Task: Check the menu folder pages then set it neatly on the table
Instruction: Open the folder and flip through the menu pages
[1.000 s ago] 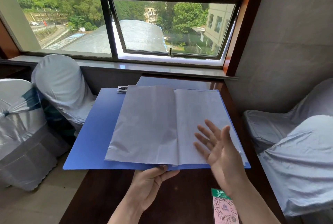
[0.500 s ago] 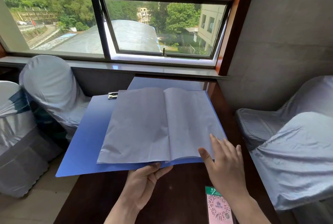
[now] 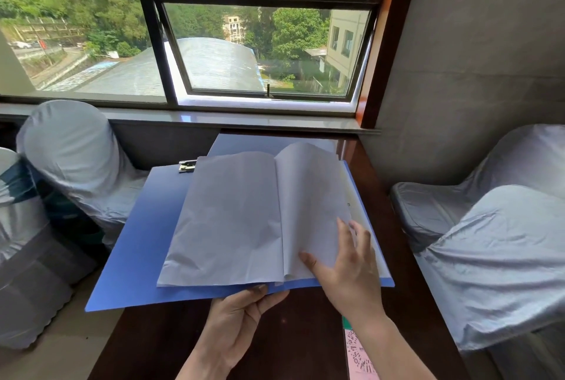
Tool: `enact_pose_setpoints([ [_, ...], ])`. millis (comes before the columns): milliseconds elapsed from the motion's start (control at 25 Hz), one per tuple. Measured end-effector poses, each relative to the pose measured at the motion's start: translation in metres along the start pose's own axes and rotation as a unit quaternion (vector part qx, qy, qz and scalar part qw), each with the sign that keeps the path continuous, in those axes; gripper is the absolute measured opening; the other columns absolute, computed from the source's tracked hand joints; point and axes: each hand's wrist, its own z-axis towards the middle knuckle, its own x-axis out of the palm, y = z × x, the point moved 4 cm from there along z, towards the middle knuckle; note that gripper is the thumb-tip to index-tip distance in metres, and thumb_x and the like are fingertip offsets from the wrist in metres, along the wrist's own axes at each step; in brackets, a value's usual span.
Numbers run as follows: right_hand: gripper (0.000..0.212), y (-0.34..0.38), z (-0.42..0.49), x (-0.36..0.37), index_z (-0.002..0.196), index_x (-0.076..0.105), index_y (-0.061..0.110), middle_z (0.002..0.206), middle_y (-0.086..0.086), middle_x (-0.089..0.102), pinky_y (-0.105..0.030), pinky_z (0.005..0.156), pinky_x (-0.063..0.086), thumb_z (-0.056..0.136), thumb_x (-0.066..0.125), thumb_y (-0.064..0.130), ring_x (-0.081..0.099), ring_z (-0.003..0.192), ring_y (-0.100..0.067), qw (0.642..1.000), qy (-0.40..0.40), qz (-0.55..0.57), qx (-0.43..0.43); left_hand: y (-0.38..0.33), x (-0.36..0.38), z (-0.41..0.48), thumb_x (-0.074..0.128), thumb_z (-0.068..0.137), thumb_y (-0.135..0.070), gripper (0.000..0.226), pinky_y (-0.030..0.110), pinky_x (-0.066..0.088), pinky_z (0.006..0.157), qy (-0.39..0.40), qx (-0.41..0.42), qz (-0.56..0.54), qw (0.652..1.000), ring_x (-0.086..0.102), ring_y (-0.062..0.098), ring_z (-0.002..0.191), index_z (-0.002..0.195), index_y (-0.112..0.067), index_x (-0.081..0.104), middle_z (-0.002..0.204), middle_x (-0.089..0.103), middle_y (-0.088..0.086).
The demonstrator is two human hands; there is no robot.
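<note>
An open blue menu folder [image 3: 143, 236] lies spread over the dark wooden table [image 3: 299, 333], its left cover hanging past the table's left edge. White pages [image 3: 232, 220] are fanned open on it, held by a metal clip [image 3: 187, 165] at the top left. My left hand [image 3: 241, 318] grips the folder's near edge at the spine, thumb on top. My right hand [image 3: 351, 263] pinches the lower part of a right-hand page [image 3: 312, 196], which is lifted and curling towards the left.
Chairs in pale fabric covers stand on the left [image 3: 73, 162] and on the right [image 3: 501, 251]. A pink QR-code card [image 3: 357, 352] lies on the table near my right forearm. A window sill [image 3: 232, 120] and grey wall [image 3: 477, 58] close off the far side.
My right hand came down from above the page to its lower edge, took hold of it, and has lifted it so it curls leftward. My left hand has kept its grip.
</note>
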Motion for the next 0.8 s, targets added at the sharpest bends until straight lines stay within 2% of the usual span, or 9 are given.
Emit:
enact_pose_setpoints([
  [120,0.109,-0.003,0.005,-0.001,0.149,0.028,0.022,0.156,-0.007,0.018,-0.053,0.103,0.047,0.062,0.066,0.077,0.033,0.139,-0.033,0.998,-0.008,0.056,0.014,0.000,-0.001,0.000,0.060,0.075,0.020,0.060,0.052,0.061,0.075,0.000,-0.002,-0.006,1.000,0.067,0.044,0.110,0.123,-0.015,0.066,0.123,0.070,0.021],
  [200,0.110,-0.008,0.010,0.001,0.148,0.030,0.025,0.158,-0.003,0.010,-0.051,0.106,0.045,0.059,0.084,0.060,0.031,0.141,-0.031,0.994,-0.009,0.101,0.034,0.000,-0.002,-0.001,0.061,0.074,0.020,0.058,0.052,0.061,0.076,0.001,-0.003,-0.004,1.000,0.068,0.044,0.109,0.119,-0.016,0.069,0.121,0.070,0.021],
  [280,0.108,-0.015,0.013,0.003,0.147,0.035,0.027,0.159,0.000,0.009,-0.046,0.109,0.043,0.058,0.093,0.041,0.034,0.140,-0.027,0.983,-0.002,0.170,0.075,0.001,-0.004,-0.002,0.060,0.075,0.021,0.058,0.053,0.061,0.076,0.002,-0.007,-0.001,1.000,0.067,0.046,0.109,0.120,-0.014,0.068,0.120,0.071,0.022],
  [360,0.104,-0.023,0.015,0.006,0.147,0.039,0.027,0.156,-0.002,0.021,-0.043,0.106,0.046,0.059,0.094,0.026,0.045,0.131,-0.023,0.963,0.008,0.241,0.118,0.002,-0.006,-0.003,0.059,0.075,0.022,0.060,0.054,0.061,0.076,-0.002,-0.012,0.001,1.000,0.066,0.049,0.109,0.125,-0.010,0.063,0.122,0.068,0.025],
  [440,0.097,-0.029,0.016,0.008,0.145,0.043,0.025,0.146,-0.006,0.045,-0.045,0.100,0.052,0.062,0.091,0.010,0.057,0.120,-0.021,0.934,0.009,0.326,0.144,0.001,-0.006,-0.004,0.060,0.076,0.021,0.059,0.054,0.060,0.077,-0.003,-0.019,0.009,1.000,0.064,0.052,0.110,0.128,-0.005,0.060,0.124,0.065,0.030],
  [520,0.089,-0.031,0.015,0.011,0.144,0.045,0.021,0.129,-0.005,0.064,-0.043,0.088,0.059,0.068,0.083,-0.005,0.069,0.105,-0.020,0.876,0.037,0.451,0.165,0.001,-0.008,-0.004,0.060,0.077,0.021,0.057,0.054,0.060,0.077,-0.008,-0.024,0.023,0.999,0.064,0.052,0.110,0.129,-0.004,0.059,0.125,0.064,0.031],
  [600,0.077,-0.027,0.014,0.012,0.139,0.051,0.019,0.115,-0.004,0.072,-0.037,0.078,0.062,0.072,0.077,-0.009,0.074,0.096,-0.019,0.831,0.078,0.523,0.174,0.003,-0.011,-0.004,0.059,0.079,0.021,0.055,0.054,0.060,0.077,-0.011,-0.026,0.032,0.999,0.064,0.051,0.112,0.127,-0.007,0.061,0.127,0.064,0.030],
  [720,0.060,-0.020,0.013,0.009,0.130,0.060,0.022,0.116,-0.001,0.074,-0.039,0.083,0.061,0.076,0.077,0.001,0.072,0.102,-0.018,0.816,0.109,0.547,0.150,0.007,-0.012,-0.004,0.062,0.079,0.019,0.057,0.055,0.059,0.080,0.001,-0.029,0.031,0.999,0.064,0.049,0.114,0.128,-0.009,0.061,0.129,0.064,0.027],
  [800,0.061,-0.010,0.012,0.006,0.130,0.062,0.025,0.122,0.003,0.071,-0.038,0.089,0.059,0.072,0.082,0.016,0.068,0.111,-0.016,0.812,0.128,0.558,0.118,0.008,-0.012,-0.003,0.066,0.076,0.016,0.059,0.055,0.059,0.081,0.010,-0.029,0.029,0.999,0.064,0.048,0.114,0.129,-0.010,0.061,0.128,0.065,0.026],
])
